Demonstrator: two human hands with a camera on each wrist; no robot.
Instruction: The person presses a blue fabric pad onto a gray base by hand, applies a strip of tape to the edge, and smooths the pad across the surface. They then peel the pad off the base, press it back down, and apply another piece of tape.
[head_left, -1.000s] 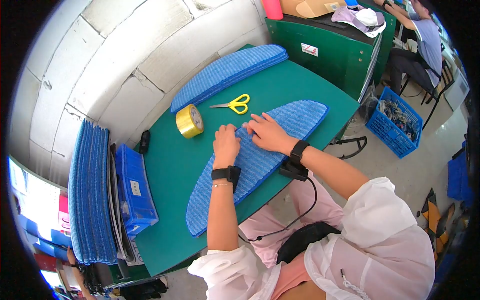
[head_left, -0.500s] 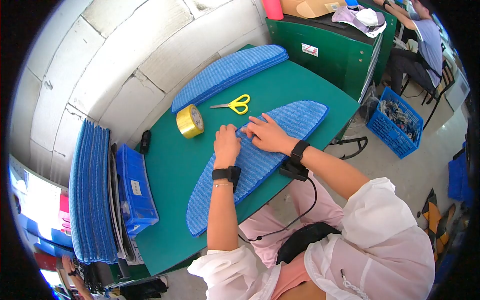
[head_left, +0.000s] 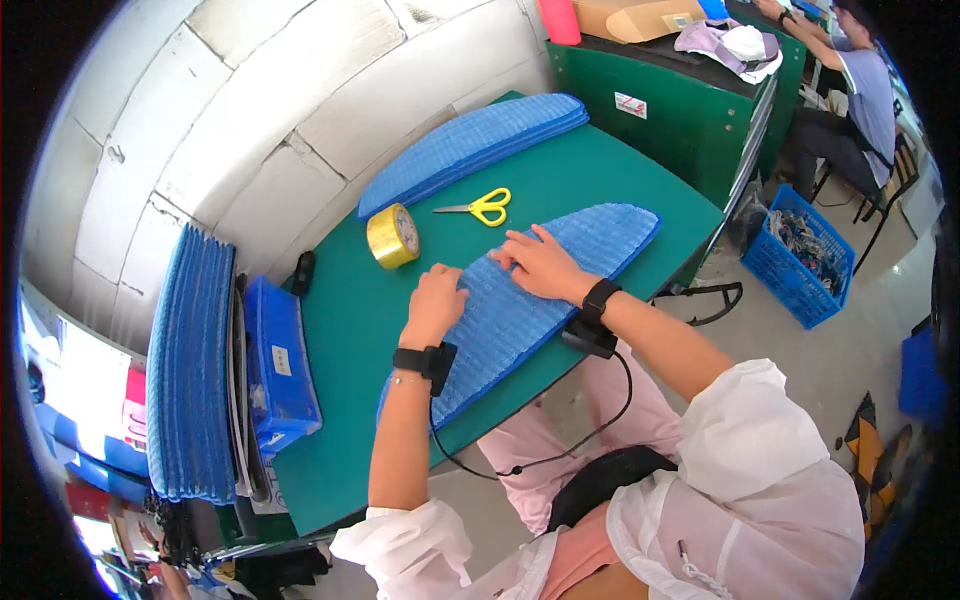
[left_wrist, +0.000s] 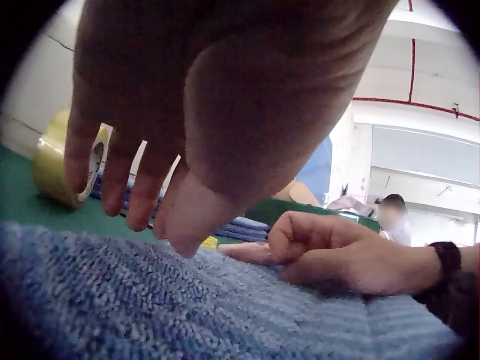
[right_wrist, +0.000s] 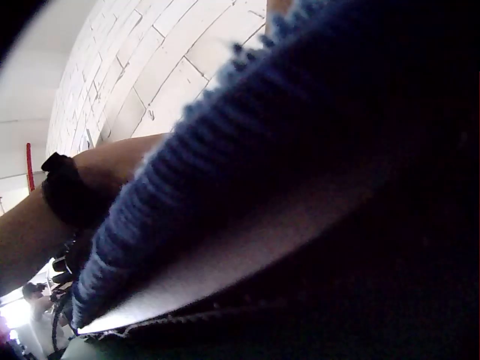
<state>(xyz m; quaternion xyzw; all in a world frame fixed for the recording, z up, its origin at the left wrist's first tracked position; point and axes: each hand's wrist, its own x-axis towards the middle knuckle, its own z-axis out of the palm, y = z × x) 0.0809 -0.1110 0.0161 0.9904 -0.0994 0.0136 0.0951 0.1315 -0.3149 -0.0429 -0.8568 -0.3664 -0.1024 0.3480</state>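
Note:
A half-moon-shaped blue striped mop pad (head_left: 500,315) lies on the green table. My right hand (head_left: 540,267) rests on it by the far edge, fingers loosely bent; the left wrist view also shows that hand (left_wrist: 337,251) low on the pile. My left hand (head_left: 437,305) is over the pad's left part, near the far edge. From the left wrist, its fingers (left_wrist: 135,202) hang relaxed and slightly spread, with nothing between them. The right wrist view shows mostly the pad's dark fringed edge (right_wrist: 187,157), and the right fingers are hidden there.
Beyond the pad lie a yellow tape roll (head_left: 393,237) and yellow-handled scissors (head_left: 485,207). A pile of blue pads (head_left: 475,145) is by the wall. Left stand more upright pads (head_left: 190,370) and a blue bin (head_left: 285,365). A blue basket (head_left: 800,260) sits on the floor at right.
My left hand has moved left, away from the right hand, and its fingers have come off the spot where both hands met. The right hand stays on the pad. The head view has shifted slightly.

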